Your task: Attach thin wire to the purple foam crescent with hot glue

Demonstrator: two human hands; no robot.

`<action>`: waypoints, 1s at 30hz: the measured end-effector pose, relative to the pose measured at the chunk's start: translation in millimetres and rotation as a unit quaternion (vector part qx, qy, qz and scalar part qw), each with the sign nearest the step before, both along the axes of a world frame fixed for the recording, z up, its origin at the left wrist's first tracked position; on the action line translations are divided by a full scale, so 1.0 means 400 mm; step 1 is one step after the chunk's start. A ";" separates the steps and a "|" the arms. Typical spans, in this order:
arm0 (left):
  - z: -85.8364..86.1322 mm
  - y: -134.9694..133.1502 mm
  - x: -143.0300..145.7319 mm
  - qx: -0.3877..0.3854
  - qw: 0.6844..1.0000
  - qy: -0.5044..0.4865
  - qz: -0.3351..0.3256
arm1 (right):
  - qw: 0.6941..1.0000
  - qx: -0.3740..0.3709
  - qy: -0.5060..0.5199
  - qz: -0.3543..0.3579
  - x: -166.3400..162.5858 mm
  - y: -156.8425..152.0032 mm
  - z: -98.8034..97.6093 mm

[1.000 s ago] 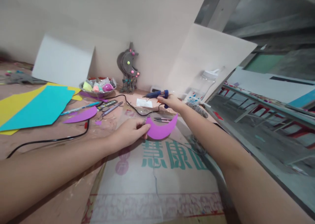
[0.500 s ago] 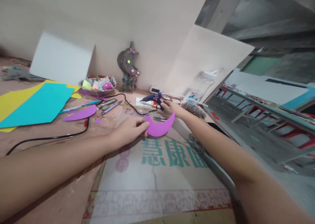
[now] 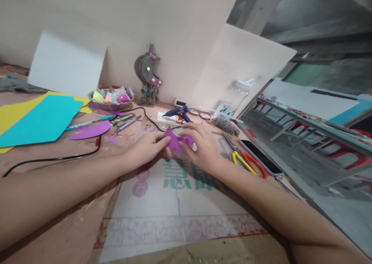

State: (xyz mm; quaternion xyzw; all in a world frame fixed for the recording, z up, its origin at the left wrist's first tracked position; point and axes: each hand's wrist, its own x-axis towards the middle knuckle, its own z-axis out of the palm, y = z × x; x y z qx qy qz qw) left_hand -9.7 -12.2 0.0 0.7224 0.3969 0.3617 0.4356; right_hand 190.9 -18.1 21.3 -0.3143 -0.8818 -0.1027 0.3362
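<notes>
My left hand [image 3: 149, 146] pinches one end of a purple paper crescent [image 3: 174, 141] between thumb and fingers, just above the printed sheet [image 3: 145, 217]. On the crescent's other side my right hand [image 3: 202, 146] curls its thumb and fingers around it, covering much of that end. Beyond both hands, a blue glue gun [image 3: 178, 112] stands with its nozzle pointing left over a small white card [image 3: 166, 117]. Its red light shows.
Grey yarn [image 3: 225, 125], scissors [image 3: 250, 163] and a phone [image 3: 261, 156] lie to the right. Cyan card [image 3: 43, 120], a purple paper piece [image 3: 91, 130] and pens lie left. A clay bowl [image 3: 110, 100], a grey moon ornament [image 3: 148, 76] and a bottle [image 3: 235, 97] stand behind.
My right hand has let go of the glue gun and come back toward me onto the purple crescent. My left hand keeps its hold. The scissors and phone now show fully.
</notes>
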 end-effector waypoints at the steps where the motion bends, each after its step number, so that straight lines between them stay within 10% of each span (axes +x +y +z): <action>1: 0.001 0.000 0.000 0.001 1.000 0.003 -0.002 | 1.000 0.009 -0.002 -0.014 0.000 0.004 -0.008; 16: 0.009 -0.002 0.006 -0.123 0.980 -0.152 -0.024 | 0.997 -0.068 0.013 0.036 0.014 0.034 -0.060; 30: 0.000 0.003 0.007 -0.005 1.000 -0.022 -0.018 | 0.995 -0.092 0.018 0.031 0.017 0.034 -0.061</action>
